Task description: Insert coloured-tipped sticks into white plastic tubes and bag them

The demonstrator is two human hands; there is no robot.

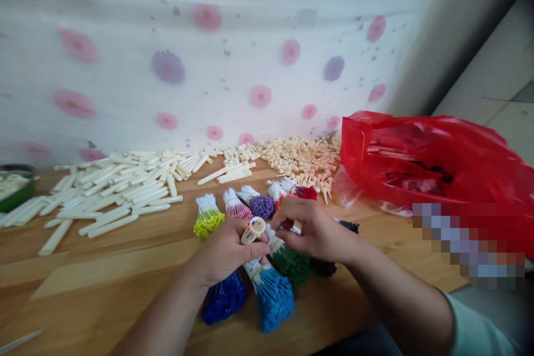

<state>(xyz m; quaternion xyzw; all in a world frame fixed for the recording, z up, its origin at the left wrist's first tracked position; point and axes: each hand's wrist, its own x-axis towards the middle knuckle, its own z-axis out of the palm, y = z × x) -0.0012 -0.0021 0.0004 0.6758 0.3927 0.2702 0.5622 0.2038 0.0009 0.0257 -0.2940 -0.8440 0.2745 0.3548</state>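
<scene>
My left hand [231,253] is closed round a short cream tube [252,230], tilted so that its round end with small coloured dots faces me. A thin white stick shows by its fingertips. To the right, my right hand [315,231] has thumb and fingers pinched together over the bundles; what they hold is hidden. Below the hands lie banded bundles of thin white sticks with coloured ends: dark blue [225,297], light blue [275,297] and green [294,261]. Behind them are yellow [208,217], pink [237,204], purple [259,203] and red [302,189] bundles. Dark ones are partly covered by my right hand.
Many cream tubes [120,192] lie heaped at the back left of the wooden table [104,272]. A pile of small cream parts [300,158] lies by the wall. A red plastic bag [450,144] stands at right, a green bowl [27,192] at far left.
</scene>
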